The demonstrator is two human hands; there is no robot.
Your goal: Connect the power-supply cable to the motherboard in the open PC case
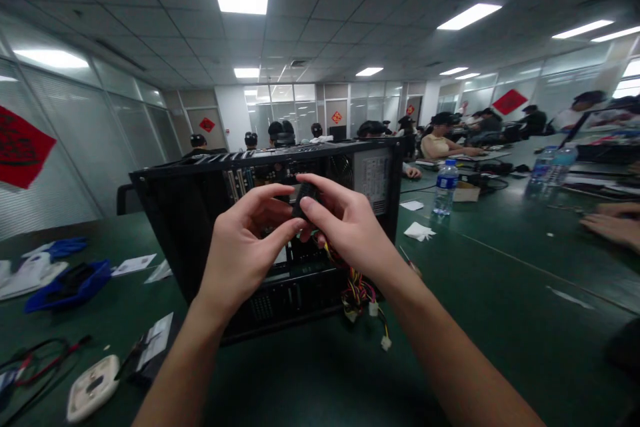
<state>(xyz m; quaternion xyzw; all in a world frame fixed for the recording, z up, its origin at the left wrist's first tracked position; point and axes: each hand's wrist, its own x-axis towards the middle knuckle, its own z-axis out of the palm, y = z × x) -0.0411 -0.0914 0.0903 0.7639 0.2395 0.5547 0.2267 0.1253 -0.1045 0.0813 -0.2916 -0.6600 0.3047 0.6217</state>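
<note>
A small black block-shaped part (pixel 303 200) is held up in front of the open computer case (pixel 175 233); its exact kind is hard to make out. My right hand (pixel 350 220) pinches it between thumb and forefinger. From the other side, my left hand (pixel 245 237) closes its thumb and forefinger on the part's edge. Below my right hand hangs a bundle of yellow, red and black power cables (pixel 356 287) with white plugs. The case lies with its open side facing me, showing the power supply (pixel 373 177) at upper right; my hands hide much of its inside.
On the left are a blue tray (pixel 100 277) with black items, blue gloves (pixel 67 247), a white oval object (pixel 93 387) and loose cables (pixel 45 360). To the right stand a water bottle (pixel 446 188) and crumpled tissue (pixel 419 232). Another person's hands (pixel 615 223) rest at far right.
</note>
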